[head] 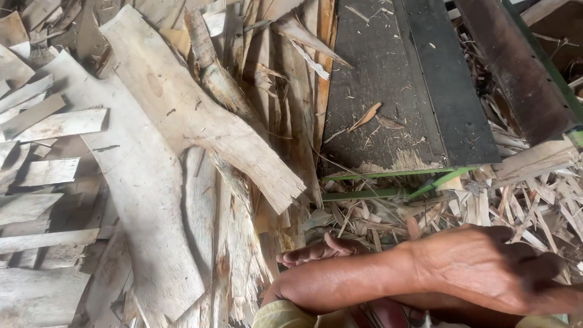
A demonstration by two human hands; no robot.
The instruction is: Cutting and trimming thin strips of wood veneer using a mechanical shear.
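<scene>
Head view: arms are crossed above pale, splintery wood veneer strips (182, 127).
Left hand (486, 267): loosely closed, nothing held.
Right hand (319, 250): fingers extended, nothing held.
Bench: dark, rough board (395, 85).

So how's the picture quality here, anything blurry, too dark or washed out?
Head view: soft daylight, no hard glare; the pale wood veneer sheets at left are bright but keep their grain. The dark machine table stays readable, with deep shadow at upper right. The crossed arms at the bottom, with the left hand and right hand, look slightly soft, being so close. Edges bow a little from the wide lens.
</scene>
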